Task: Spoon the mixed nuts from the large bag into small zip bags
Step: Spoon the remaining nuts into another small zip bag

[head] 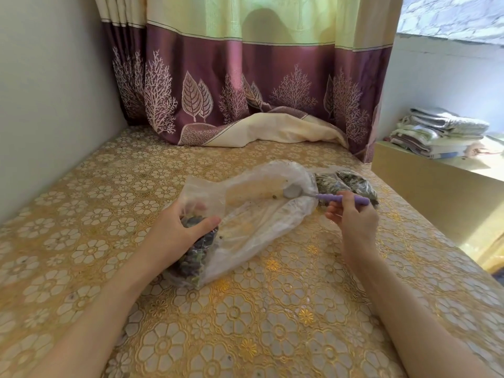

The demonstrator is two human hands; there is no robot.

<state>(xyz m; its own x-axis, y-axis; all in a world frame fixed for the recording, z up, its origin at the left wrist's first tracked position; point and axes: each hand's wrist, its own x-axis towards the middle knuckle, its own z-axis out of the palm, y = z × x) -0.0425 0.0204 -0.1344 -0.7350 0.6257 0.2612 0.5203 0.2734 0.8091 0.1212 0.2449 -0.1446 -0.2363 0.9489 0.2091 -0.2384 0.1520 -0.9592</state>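
On the left side, the table (pixel 81 214) is covered with a golden cloth with a flower pattern, and it stands against a plain wall (pixel 41 91). The left hand (pixel 174 230) rests near the middle of the table, and its fingers and thumb are curled around a small zip bag (pixel 196 255) that is filled with dark mixed nuts; the thumb lies over the top of this bag. The bag seems to sit at the near end of the large bag (pixel 259 211), but I cannot tell if it is inside it or under it. The large bag is clear, lies flat and looks almost empty, with only a few crumbs inside. The bowl of a spoon (pixel 293 190) lies on the far part of the large bag. The right hand (pixel 354 216) pinches the purple handle of the spoon between the thumb and the fingers. Just behind this hand, two more filled small bags (pixel 343 184) lie on the table, touching each other. Behind everything hangs a purple and cream curtain (pixel 245 91). At the far right, folded towels (pixel 436 132) are stacked on a shelf (pixel 409 181).
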